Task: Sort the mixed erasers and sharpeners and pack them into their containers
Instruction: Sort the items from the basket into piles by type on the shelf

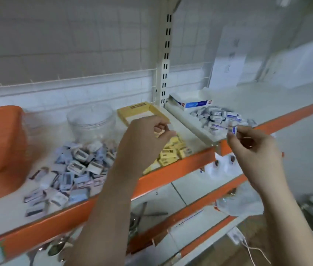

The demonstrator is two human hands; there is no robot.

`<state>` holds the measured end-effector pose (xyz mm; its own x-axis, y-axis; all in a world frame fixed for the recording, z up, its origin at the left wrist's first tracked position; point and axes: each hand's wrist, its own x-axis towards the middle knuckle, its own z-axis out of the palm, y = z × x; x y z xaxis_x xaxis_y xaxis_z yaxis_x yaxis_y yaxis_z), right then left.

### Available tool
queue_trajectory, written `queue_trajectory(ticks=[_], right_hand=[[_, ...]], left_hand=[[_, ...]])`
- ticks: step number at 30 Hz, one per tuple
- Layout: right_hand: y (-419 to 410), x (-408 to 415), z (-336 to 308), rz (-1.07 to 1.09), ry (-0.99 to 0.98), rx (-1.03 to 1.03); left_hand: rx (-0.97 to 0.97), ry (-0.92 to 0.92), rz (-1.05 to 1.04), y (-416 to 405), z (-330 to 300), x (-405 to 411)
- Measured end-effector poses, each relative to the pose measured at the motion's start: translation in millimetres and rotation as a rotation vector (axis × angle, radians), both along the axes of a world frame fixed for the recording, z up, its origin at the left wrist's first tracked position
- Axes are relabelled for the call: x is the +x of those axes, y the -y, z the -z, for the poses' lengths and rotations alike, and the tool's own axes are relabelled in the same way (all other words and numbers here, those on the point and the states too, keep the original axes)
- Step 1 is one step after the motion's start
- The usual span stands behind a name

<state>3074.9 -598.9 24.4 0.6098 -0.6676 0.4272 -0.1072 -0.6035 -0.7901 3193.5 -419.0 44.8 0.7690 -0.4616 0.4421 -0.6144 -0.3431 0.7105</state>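
Head view: my right hand (251,148) pinches blue-white eraser (232,129) above blue eraser heap (221,118); left hand (148,135) pinches small yellow eraser (159,132) over yellow pile (171,150). Risk: loose pinch drops piece into wrong heap.

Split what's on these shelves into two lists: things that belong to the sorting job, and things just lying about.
Job:
sharpener pile
yellow erasers
white-blue erasers
eraser pinched in right hand
left hand
clear jar
yellow box
blue-white box

Lying about:
orange basket
spoons
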Motion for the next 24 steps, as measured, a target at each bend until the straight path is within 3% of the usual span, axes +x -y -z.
queue_trajectory(ticks=[11,19,24], right_hand=[[180.4,54.8,4.4,0.205,-0.284,-0.034],[199.8,81.8,13.4,0.27,-0.497,0.033],[203.1,83.5,22.3,0.289,-0.426,0.037]], left_hand=[[0.033,-0.053,-0.009,112.8,9.3,-1.6],[0.059,0.001,0.022,155.6,5.7,43.0],[0.088,-0.033,0.011,187.1,-8.6,77.9]])
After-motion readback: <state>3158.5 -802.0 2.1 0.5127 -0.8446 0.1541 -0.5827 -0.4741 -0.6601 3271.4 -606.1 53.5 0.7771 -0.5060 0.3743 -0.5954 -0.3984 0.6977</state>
